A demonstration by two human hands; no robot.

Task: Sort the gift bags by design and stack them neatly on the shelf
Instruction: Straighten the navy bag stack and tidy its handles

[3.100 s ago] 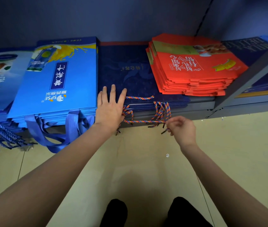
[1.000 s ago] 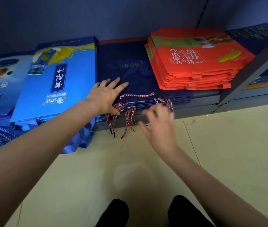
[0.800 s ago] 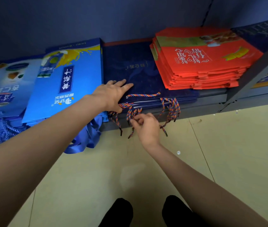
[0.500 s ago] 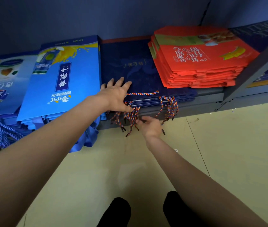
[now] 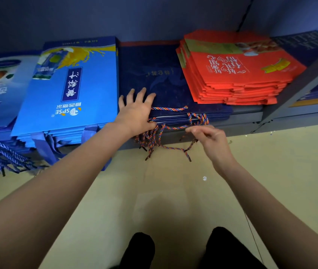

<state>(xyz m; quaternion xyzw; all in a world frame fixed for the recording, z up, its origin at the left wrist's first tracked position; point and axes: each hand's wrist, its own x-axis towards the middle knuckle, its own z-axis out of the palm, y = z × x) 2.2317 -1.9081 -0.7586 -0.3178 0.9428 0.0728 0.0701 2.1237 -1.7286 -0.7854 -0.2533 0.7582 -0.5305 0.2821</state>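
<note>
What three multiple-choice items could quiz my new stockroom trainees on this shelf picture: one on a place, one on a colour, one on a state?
1. Where does the red stack of bags lie?
A. right of the dark navy stack
B. left of the bright blue stack
C. on the floor

2. What colour is the stack under the left hand?
A. red
B. dark navy
C. white

3. How does the left hand lie?
A. fist
B. flat, fingers straight
C. off the shelf

Key: 1 A, it lies right of the dark navy stack; 2 B, navy shows round the hand; 3 B, the palm lies flat on it.
</note>
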